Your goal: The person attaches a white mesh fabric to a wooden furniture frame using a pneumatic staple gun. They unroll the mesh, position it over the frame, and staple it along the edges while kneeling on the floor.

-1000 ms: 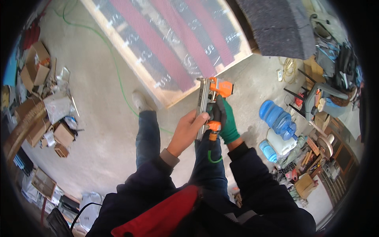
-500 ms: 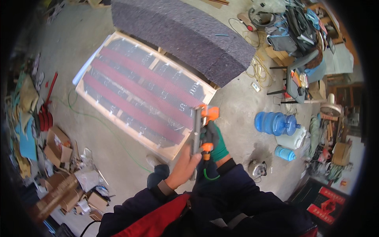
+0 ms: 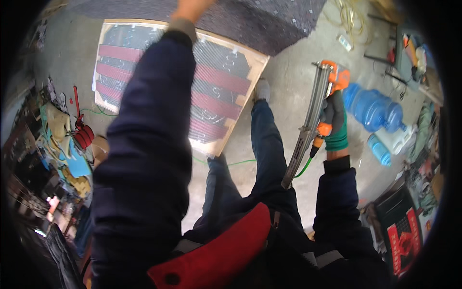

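Observation:
My right hand, in a green and dark grey glove, is wrapped round the handle of an orange pneumatic staple gun. Its long metal magazine slants down toward my leg, and a green air hose runs from the grip. Reaching far forward, my bare left hand is at the dark grey fabric-covered piece; the picture's upper edge cuts off its fingers. Under that arm lies a wooden frame with dark red and grey webbing-like strips and springs showing through mesh.
Blue water jugs and a blue bottle lie to the right. Beyond them is a chair with things on it. A coiled pale cord lies far right. Clutter with a red bag lines the left side.
My left hand has left the staple gun's side and stretched far forward to the grey piece. The staple gun has moved right in my right hand. My view has shifted and my legs show more.

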Available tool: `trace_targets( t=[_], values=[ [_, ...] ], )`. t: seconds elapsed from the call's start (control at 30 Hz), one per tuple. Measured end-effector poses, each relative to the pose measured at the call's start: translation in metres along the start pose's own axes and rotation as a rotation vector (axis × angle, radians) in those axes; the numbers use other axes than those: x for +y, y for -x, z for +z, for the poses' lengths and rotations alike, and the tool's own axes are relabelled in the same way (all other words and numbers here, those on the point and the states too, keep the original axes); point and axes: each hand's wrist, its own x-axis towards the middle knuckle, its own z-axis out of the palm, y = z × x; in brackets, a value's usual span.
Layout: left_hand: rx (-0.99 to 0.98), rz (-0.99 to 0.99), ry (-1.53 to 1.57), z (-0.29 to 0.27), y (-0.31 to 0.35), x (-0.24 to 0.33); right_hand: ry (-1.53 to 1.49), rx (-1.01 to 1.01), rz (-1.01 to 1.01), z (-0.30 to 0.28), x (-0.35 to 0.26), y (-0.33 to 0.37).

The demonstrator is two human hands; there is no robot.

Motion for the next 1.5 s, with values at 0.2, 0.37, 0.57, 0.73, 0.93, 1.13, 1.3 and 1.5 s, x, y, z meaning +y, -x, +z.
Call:
trace_targets(
  t=[0.2,0.37,0.57,0.73,0.93,1.13,1.3,1.5],
  values=[
    [-0.049,0.197,-0.197,0.015,-0.062,-0.005,-0.105,0.030,-0.071,-0.048,0.004,-0.015],
    [-0.350,-0.368,0.217,-0.039,-0.037,0.021,-0.049,0.111,-0.050,-0.044,0.023,-0.023],
    [-0.440,-0.442,0.880,-0.142,0.192,0.084,-0.003,0.036,0.007,0.023,0.084,-0.043],
    [-0.410,-0.842,1.217,-0.212,0.352,0.112,0.072,0.016,0.069,0.080,0.192,-0.013],
    [-0.292,-0.846,1.126,-0.300,0.467,0.067,0.224,0.072,0.060,0.135,0.340,0.054],
    [-0.194,-0.905,1.117,-0.358,0.520,0.049,0.210,0.110,0.105,0.172,0.419,0.104],
    [-0.207,-1.008,1.056,-0.370,0.544,0.062,0.173,0.023,0.153,0.171,0.433,0.116],
    [-0.200,-1.011,1.078,-0.363,0.563,0.087,0.218,0.057,0.138,0.146,0.431,0.118]
  ],
)
